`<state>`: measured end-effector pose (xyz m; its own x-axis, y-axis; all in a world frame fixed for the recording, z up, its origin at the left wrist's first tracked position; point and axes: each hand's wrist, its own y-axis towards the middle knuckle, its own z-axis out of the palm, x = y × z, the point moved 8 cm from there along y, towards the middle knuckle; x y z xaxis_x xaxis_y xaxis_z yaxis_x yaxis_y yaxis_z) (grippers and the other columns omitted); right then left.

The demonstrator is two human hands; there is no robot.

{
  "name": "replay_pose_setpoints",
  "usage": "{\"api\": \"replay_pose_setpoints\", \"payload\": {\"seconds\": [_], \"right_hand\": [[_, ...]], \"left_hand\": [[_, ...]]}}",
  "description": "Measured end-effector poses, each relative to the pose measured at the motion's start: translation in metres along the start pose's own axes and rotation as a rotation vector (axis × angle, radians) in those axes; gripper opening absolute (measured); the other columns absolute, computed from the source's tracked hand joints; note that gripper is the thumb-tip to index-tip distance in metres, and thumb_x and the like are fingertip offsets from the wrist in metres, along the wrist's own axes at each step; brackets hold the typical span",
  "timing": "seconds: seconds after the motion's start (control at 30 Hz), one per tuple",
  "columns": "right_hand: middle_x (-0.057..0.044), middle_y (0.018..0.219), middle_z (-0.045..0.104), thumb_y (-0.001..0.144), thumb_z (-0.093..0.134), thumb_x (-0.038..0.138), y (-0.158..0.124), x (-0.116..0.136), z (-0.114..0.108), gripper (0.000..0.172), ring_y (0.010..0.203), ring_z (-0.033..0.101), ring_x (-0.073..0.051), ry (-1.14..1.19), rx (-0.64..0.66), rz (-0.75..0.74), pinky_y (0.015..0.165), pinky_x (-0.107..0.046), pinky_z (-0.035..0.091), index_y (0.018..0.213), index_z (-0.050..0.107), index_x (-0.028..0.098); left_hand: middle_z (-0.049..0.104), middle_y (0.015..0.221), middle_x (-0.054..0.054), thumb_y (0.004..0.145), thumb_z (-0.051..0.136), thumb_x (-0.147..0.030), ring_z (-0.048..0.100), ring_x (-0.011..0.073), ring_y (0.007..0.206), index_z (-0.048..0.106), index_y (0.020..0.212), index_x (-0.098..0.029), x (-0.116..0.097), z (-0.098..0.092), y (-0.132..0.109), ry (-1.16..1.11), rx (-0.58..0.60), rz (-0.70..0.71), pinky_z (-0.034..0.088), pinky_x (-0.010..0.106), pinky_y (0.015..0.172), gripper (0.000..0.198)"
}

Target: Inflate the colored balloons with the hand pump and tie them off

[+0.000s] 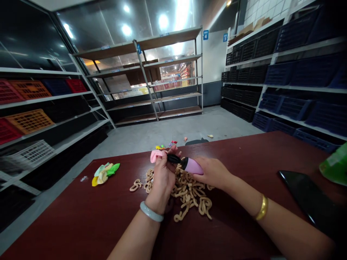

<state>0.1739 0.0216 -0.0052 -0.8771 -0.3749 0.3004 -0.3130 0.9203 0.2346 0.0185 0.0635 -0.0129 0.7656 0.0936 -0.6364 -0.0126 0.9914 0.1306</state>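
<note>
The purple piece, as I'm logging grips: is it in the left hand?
No, the right hand holds the purple piece, while the left hand holds the pink piece.

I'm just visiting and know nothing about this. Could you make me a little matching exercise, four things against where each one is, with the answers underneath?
Things
1. gold bracelet
2. lilac-and-black tool
3. tan curly pieces
4. pink limp piece

Places
A. heaped on the dark red table
B. at the fingers of the left hand
C. around the right forearm
D. held by its lilac end in the right hand

Right pairs: 1-C, 2-D, 3-A, 4-B
</note>
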Motion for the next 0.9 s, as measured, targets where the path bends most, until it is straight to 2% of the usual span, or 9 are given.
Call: {"api": "replay_pose_setpoints", "payload": {"seconds": [0.17, 0.27, 0.43, 0.57, 0.67, 0.8, 0.9], "right_hand": [[-0.005, 0.106, 0.07, 0.083, 0.058, 0.051, 0.0, -0.003, -0.003, 0.041, 0.094, 0.065, -0.027, 0.019, -0.016, -0.001, 0.071, -0.031, 0.04, 0.114, 0.058, 0.024], [-0.005, 0.104, 0.07, 0.083, 0.058, 0.052, 0.0, -0.002, -0.004, 0.039, 0.092, 0.065, -0.026, 0.032, -0.012, -0.002, 0.07, -0.031, 0.04, 0.11, 0.059, 0.024], [-0.006, 0.104, 0.07, 0.084, 0.058, 0.052, -0.002, -0.001, -0.005, 0.04, 0.09, 0.065, -0.026, 0.036, 0.004, -0.014, 0.069, -0.031, 0.04, 0.11, 0.06, 0.022], [-0.006, 0.104, 0.071, 0.085, 0.057, 0.055, -0.002, -0.002, -0.004, 0.043, 0.092, 0.065, -0.026, 0.06, 0.046, -0.025, 0.071, -0.031, 0.041, 0.111, 0.06, 0.022], [-0.006, 0.105, 0.07, 0.085, 0.057, 0.054, -0.002, -0.001, -0.005, 0.042, 0.094, 0.065, -0.026, 0.07, 0.054, -0.028, 0.074, -0.031, 0.041, 0.112, 0.06, 0.022], [-0.007, 0.105, 0.07, 0.086, 0.057, 0.053, -0.002, 0.002, -0.002, 0.04, 0.093, 0.066, -0.027, 0.057, 0.072, -0.016, 0.072, -0.032, 0.041, 0.11, 0.06, 0.021], [-0.008, 0.109, 0.07, 0.082, 0.061, 0.055, -0.002, 0.006, 0.005, 0.052, 0.093, 0.066, -0.028, 0.059, 0.074, -0.019, 0.072, -0.033, 0.043, 0.121, 0.056, 0.021]], "left_hand": [[0.07, 0.11, 0.012, 0.091, 0.057, -0.041, 0.065, 0.0261, 0.106, 0.063, 0.091, -0.018, 0.001, -0.001, 0.002, -0.038, 0.03, -0.024, 0.05, 0.047, 0.096, 0.023], [0.07, 0.11, 0.01, 0.088, 0.063, -0.036, 0.065, 0.0249, 0.106, 0.063, 0.097, -0.019, 0.001, -0.001, 0.001, -0.026, 0.037, -0.002, 0.049, 0.047, 0.097, 0.019], [0.072, 0.103, 0.01, 0.084, 0.068, -0.035, 0.068, 0.0238, 0.101, 0.061, 0.091, -0.018, 0.001, 0.001, -0.003, 0.03, 0.038, 0.029, 0.052, 0.043, 0.092, 0.019], [0.072, 0.104, 0.012, 0.083, 0.069, -0.034, 0.069, 0.0243, 0.096, 0.063, 0.096, -0.015, 0.007, -0.002, -0.004, 0.143, -0.022, -0.016, 0.055, 0.04, 0.085, 0.023], [0.071, 0.103, 0.013, 0.085, 0.066, -0.033, 0.069, 0.024, 0.096, 0.062, 0.095, -0.014, 0.013, -0.001, -0.005, 0.146, -0.037, -0.064, 0.055, 0.039, 0.084, 0.022], [0.07, 0.089, 0.007, 0.087, 0.063, -0.033, 0.069, 0.0192, 0.081, 0.057, 0.087, -0.018, 0.015, 0.001, -0.006, 0.056, -0.031, -0.013, 0.053, 0.038, 0.081, 0.016], [0.063, 0.077, 0.001, 0.087, 0.064, -0.035, 0.062, 0.0139, 0.068, 0.054, 0.085, -0.02, 0.009, 0.0, -0.003, 0.007, -0.013, 0.057, 0.052, 0.032, 0.072, 0.018]]}}
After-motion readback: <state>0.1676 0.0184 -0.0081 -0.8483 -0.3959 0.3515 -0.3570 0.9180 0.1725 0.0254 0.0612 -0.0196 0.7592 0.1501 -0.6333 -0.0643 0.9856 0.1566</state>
